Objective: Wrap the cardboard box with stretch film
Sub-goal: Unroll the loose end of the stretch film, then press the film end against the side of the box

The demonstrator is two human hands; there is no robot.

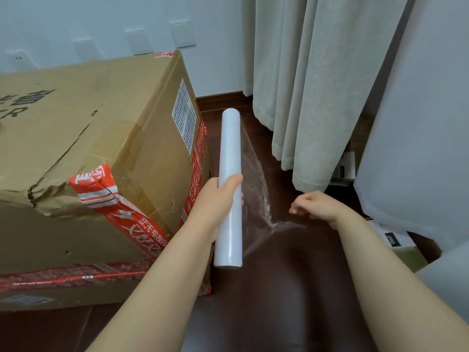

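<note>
A large dented cardboard box (pixel 83 138) with red printed tape stands on the floor at the left. My left hand (pixel 215 199) grips a white roll of stretch film (pixel 229 158) around its middle, holding it nearly upright just right of the box's corner. A clear sheet of film (pixel 256 189) is pulled off the roll to the right and bunches into a strand. My right hand (pixel 317 207) is closed on the bunched end of that film, a short way right of the roll.
Pale curtains (pixel 317 85) hang at the right over the dark wood floor (pixel 279 288). A small white box with a black label (pixel 393 240) lies at the far right. A white wall with sockets (pixel 114 29) is behind the cardboard box.
</note>
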